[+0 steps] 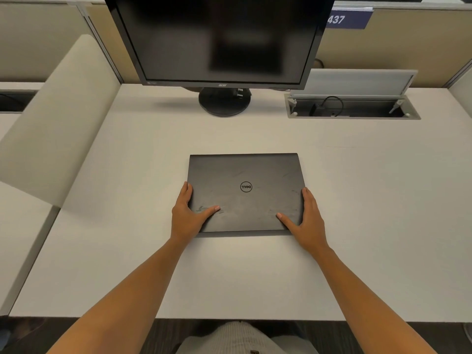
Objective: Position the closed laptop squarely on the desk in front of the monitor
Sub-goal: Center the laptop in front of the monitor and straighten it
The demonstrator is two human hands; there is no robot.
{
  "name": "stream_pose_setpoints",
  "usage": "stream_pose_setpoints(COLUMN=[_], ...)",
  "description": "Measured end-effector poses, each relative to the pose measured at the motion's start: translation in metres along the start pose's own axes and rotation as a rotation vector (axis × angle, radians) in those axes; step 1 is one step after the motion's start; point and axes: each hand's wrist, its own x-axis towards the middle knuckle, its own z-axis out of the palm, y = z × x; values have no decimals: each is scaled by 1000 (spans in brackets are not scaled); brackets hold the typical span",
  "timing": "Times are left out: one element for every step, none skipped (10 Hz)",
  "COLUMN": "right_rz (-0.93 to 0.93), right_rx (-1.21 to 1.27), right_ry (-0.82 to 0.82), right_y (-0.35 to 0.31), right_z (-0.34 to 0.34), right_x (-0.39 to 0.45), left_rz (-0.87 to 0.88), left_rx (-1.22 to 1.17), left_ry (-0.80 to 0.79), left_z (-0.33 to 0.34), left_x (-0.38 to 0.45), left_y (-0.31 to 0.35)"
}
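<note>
A closed black laptop [245, 180] lies flat on the white desk [357, 200], its edges roughly parallel to the desk's front edge. It sits a little right of the black monitor [219, 39], whose round stand [224, 102] is farther back. My left hand [187, 215] grips the laptop's left edge near the front corner, thumb on the lid. My right hand [305, 221] grips the right edge the same way, thumb on the lid.
An open cable hatch [353, 108] with a raised lid and a plugged cable is set into the desk at the back right. A beige divider panel [58, 123] slants along the left. Partition walls stand behind the monitor.
</note>
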Motion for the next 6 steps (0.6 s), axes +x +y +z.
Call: stream_pose_setpoints(right_rz=[5,0,2,9,-10,-34], right_rx=[-14,-3,18,30,-206,-356], right_ry=[7,2,-16,-29,6,12], right_y=[0,1,3,3,-5,-13], right_z=[2,2,1,0,3,10], right_x=[0,-1,2,5,15,27], left_rz=[57,106,196,217,233,245], left_rx=[113,246,454,541,625,632], left_ry=[-22,-43,-44,-54,-51,-38], left_z=[1,2,3,2,0,1], left_x=[-3,-7,-5,-2,4,14], left_y=[-3,-6,-8,-6,-3,6])
